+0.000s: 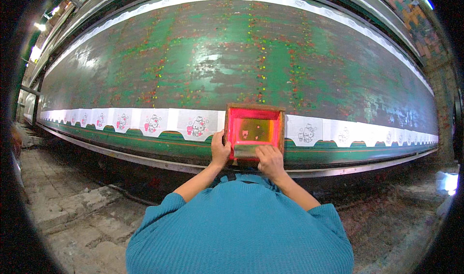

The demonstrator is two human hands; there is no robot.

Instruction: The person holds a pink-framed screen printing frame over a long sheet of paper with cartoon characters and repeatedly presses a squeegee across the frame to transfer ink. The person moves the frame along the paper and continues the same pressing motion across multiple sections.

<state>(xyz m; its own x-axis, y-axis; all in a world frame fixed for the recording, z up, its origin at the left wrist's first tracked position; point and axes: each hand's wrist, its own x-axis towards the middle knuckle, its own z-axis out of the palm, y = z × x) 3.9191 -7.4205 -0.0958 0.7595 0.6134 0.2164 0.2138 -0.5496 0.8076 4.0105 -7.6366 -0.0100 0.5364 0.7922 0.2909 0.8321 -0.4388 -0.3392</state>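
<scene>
A small wooden-framed printing screen [255, 107] lies on the near edge of the long table, over the row of white cloth pieces. Bright pink ink lines its inner edges, and its mesh looks yellow-brown with small pink shapes. My left hand [221, 149] is closed on the frame's left side. Inside the frame's near end, my right hand [270, 161] grips a pale, flat squeegee [245, 152]. Left of the screen, a white cloth piece [181, 121] carries a cartoon figure in black outline with pink parts. To the right, another piece [316, 126] bears only dark outlines.
The long green table [208, 61] is worn dark and speckled with red and yellow ink. Another row of white pieces [169, 2] runs along its far side. A metal rail [338, 170] edges the near side. Rough concrete floor [82, 216] lies below left.
</scene>
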